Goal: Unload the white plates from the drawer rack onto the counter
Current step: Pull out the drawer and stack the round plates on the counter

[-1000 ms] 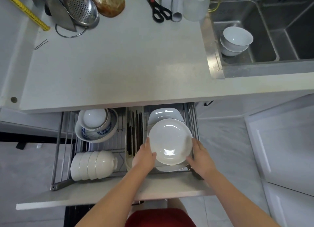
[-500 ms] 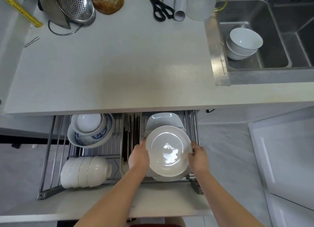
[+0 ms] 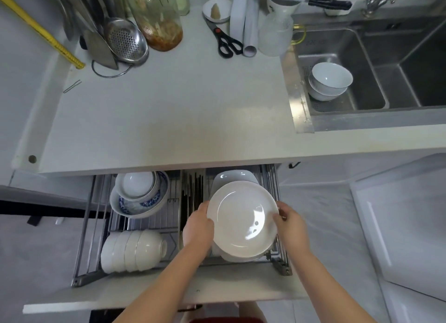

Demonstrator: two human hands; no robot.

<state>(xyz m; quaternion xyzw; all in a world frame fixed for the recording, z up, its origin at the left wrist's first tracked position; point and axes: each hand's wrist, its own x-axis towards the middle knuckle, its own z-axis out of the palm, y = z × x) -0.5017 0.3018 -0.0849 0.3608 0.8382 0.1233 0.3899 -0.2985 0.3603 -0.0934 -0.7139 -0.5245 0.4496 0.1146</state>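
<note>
Wide pale counter [image 3: 169, 110] above, sink [image 3: 362, 64] at its right with two stacked bowls [image 3: 329, 81]. Open drawer rack [image 3: 96, 226] below, holding bowls left. White plate [image 3: 242, 217] over the rack's right side, gripped at both rims: left hand [image 3: 198, 228] curled round one edge, right hand [image 3: 290, 226] pinching the other.

No sleeves are worn: both forearms are seen bare to the left hand [image 3: 198, 228] and right hand [image 3: 290, 227]. A red garment [image 3: 226, 319] is glimpsed below.
</note>
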